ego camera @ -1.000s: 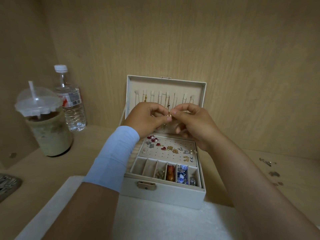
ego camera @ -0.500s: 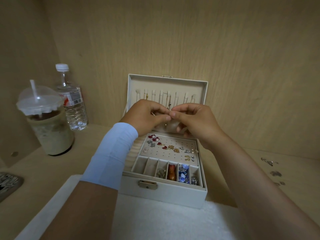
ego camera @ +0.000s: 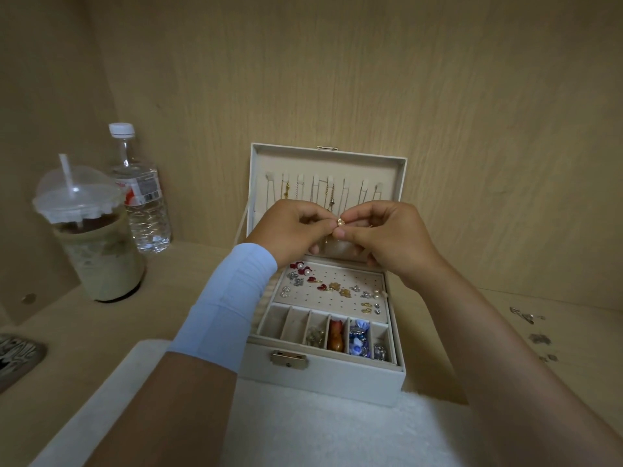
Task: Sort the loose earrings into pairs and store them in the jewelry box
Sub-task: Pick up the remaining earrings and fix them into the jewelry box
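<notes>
This looks like a home, inside a cupboard-like nook. Pale wood-grain panels (ego camera: 371, 79) close in the back and left, with a personal jewelry box (ego camera: 337, 380) at centre and an iced drink cup (ego camera: 97, 261) and water bottle (ego camera: 143, 200) at left.

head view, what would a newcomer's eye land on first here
At centre, the left hand and right hand pinch a tiny gold pearl earring over the open cream jewelry box, whose perforated tray holds sorted earrings. At left stands a dome-lidded plastic cup of iced drink.
</notes>
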Motion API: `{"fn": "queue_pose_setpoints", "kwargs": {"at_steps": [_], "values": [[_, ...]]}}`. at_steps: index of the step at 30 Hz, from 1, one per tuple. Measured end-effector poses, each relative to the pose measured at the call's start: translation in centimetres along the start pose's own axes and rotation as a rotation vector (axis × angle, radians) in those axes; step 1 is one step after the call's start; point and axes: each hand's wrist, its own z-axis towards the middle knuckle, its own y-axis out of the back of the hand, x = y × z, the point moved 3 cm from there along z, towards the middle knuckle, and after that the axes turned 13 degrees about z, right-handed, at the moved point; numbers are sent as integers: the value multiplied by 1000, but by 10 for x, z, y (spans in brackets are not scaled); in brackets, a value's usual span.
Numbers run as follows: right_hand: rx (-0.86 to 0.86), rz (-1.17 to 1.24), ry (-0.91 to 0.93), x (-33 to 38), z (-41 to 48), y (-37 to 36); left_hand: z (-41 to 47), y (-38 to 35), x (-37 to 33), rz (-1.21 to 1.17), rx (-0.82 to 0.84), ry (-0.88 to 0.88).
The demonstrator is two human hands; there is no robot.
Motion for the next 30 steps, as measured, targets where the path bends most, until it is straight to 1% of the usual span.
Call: {"fn": "queue_pose_setpoints", "kwargs": {"at_steps": [5, 8, 10, 12, 15, 25, 30], "values": [[-6, -150, 82, -1, 3, 12, -2, -6, -1, -44, 79, 18], [52, -390, 86, -4, 2, 27, -2, -12, 0, 1, 107, 38], [102, -536, 35, -6, -2, 39, -1, -16, 0, 3, 114, 58], [126, -578, -11, -8, -6, 46, -1, -18, -2, 12, 112, 61], [161, -665, -22, -10, -10, 43, -3, -21, -7, 30, 96, 42], [194, -914, 99, -11, -10, 33, -3, -24, -8, 42, 102, 22], [257, -909, 63, -15, -8, 34, -1, -26, -8, 74, 61, -17]]}}
